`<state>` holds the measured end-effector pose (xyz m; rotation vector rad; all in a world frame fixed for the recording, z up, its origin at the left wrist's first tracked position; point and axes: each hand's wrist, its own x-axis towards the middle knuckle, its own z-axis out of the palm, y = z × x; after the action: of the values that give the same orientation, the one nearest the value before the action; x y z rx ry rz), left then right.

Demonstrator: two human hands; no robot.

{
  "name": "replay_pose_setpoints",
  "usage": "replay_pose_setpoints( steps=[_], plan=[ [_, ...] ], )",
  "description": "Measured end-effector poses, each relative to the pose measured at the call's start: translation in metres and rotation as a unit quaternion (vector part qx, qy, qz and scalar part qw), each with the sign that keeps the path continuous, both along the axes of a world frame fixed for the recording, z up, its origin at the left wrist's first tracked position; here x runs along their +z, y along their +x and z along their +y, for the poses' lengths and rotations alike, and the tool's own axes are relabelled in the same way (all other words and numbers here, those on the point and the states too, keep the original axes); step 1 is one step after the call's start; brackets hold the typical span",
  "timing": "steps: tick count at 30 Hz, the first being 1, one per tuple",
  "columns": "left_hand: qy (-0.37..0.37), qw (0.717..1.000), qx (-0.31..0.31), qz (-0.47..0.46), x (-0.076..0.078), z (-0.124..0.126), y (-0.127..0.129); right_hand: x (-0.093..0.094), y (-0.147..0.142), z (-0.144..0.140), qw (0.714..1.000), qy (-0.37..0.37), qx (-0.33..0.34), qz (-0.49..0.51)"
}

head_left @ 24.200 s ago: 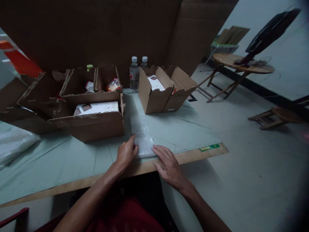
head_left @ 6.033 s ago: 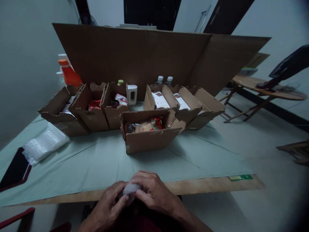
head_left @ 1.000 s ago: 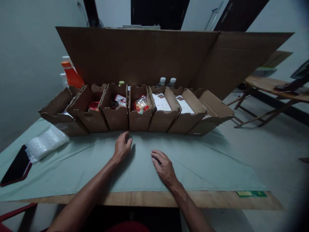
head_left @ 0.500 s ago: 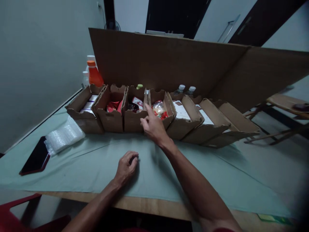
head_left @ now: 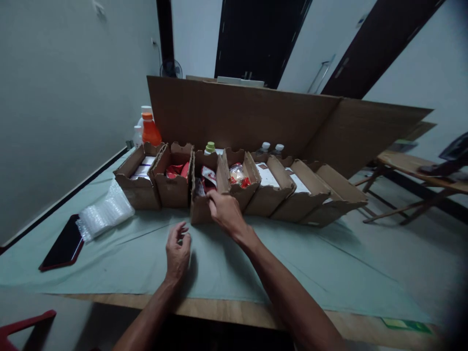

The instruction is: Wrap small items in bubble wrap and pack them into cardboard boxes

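My right hand (head_left: 227,212) grips the front edge of the third cardboard box (head_left: 203,207) from the left. That box sticks out a little ahead of its neighbours and holds red and white packets (head_left: 208,179). My left hand (head_left: 178,251) is just above the cloth in front of the boxes, fingers loosely curled and apart, with nothing in it. To the left stands a box (head_left: 171,190) with red packets inside. On the right, another box (head_left: 237,192) contains clear and red wrapped packets.
A phone (head_left: 63,246) and bubble wrap (head_left: 106,214) lie at the left of the cloth-covered table (head_left: 139,273). A tall cardboard panel (head_left: 241,117) stands behind the row, with bottles in front of it, including an orange bottle (head_left: 150,131). Further boxes (head_left: 312,200) extend right.
My right hand has come down onto the third box's front edge, and that box has slid towards me. My left hand has moved slightly left and its fingers have lifted. The view has tilted up.
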<state>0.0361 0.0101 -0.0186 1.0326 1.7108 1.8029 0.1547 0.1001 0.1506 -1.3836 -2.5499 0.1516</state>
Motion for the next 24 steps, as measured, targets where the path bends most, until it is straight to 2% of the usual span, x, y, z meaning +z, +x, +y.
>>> replay_pose_setpoints(
  steps=[3,6,7,9,11,12,14,16,18,21,24],
  plan=[
    [-0.006,0.997,0.044,-0.060,0.000,-0.022,-0.009,-0.005,0.058,-0.050,0.996,-0.018,0.074,0.055],
    [-0.005,0.998,0.040,-0.054,0.003,-0.049,-0.014,-0.009,0.131,-0.090,0.983,-0.017,0.118,0.140],
    [-0.004,0.998,0.028,-0.048,0.005,-0.056,-0.014,-0.012,0.155,-0.100,0.979,-0.008,0.092,0.179],
    [0.006,0.999,-0.009,-0.043,0.009,-0.066,-0.015,-0.022,0.197,-0.114,0.961,0.017,-0.016,0.275],
    [0.028,0.996,-0.061,-0.050,0.012,-0.070,-0.014,-0.041,0.227,-0.126,0.922,0.020,-0.109,0.372],
    [0.041,0.993,-0.091,-0.056,0.013,-0.070,-0.013,-0.053,0.237,-0.132,0.906,0.006,-0.128,0.404],
    [0.062,0.983,-0.156,-0.069,0.011,-0.071,-0.010,-0.080,0.246,-0.146,0.901,-0.040,-0.124,0.415],
    [0.057,0.970,-0.224,-0.079,0.005,-0.077,-0.004,-0.103,0.242,-0.160,0.920,-0.083,-0.123,0.363],
    [0.024,0.961,-0.262,-0.082,-0.003,-0.085,0.005,-0.119,0.232,-0.167,0.934,-0.117,-0.142,0.307],
    [-0.039,0.964,-0.258,-0.057,-0.006,-0.090,0.021,-0.126,0.216,-0.155,0.934,-0.132,-0.149,0.297],
    [-0.046,0.969,-0.243,-0.017,0.002,-0.066,0.034,-0.122,0.210,-0.111,0.922,-0.100,-0.132,0.349]
  ],
)
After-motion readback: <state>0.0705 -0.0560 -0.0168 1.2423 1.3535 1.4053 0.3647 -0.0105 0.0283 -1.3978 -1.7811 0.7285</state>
